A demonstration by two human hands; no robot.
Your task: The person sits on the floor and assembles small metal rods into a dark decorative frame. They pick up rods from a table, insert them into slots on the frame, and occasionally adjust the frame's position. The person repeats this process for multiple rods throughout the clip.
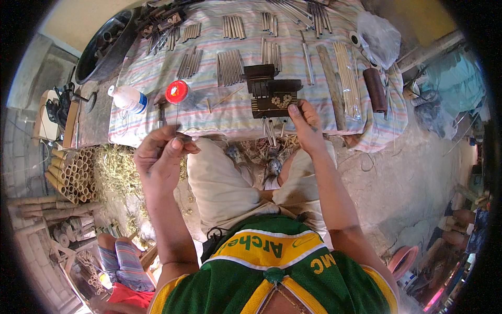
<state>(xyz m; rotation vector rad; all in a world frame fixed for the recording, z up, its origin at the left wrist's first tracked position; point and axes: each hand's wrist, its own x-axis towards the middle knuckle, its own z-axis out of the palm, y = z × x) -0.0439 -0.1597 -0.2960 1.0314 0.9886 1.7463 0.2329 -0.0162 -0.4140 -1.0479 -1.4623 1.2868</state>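
Observation:
My right hand (pixel 307 123) grips the lower right corner of a dark wooden wind chime body (pixel 277 99) with pale flowers and stripes on its front. Several short metal tubes (pixel 270 132) hang below it. On the left, my left hand (pixel 166 156) is raised near the table edge, thumb and fingers pinched together. A thin dark strand (pixel 177 116) rises from those fingers toward a round red-topped container (pixel 177 91). Whether it is thread or wire, I cannot tell. A white bottle (pixel 127 99) lies tilted to the left of the container.
Several bundles of metal tubes (pixel 230 68) lie on the striped tablecloth (pixel 204 112). At right are a wooden strip (pixel 330 86), bagged thin sticks (pixel 347 81) and a brown roll (pixel 374 90). A black basin (pixel 107 47) stands far left; cut bamboo (pixel 73 175) is stacked below. Someone sits lower left.

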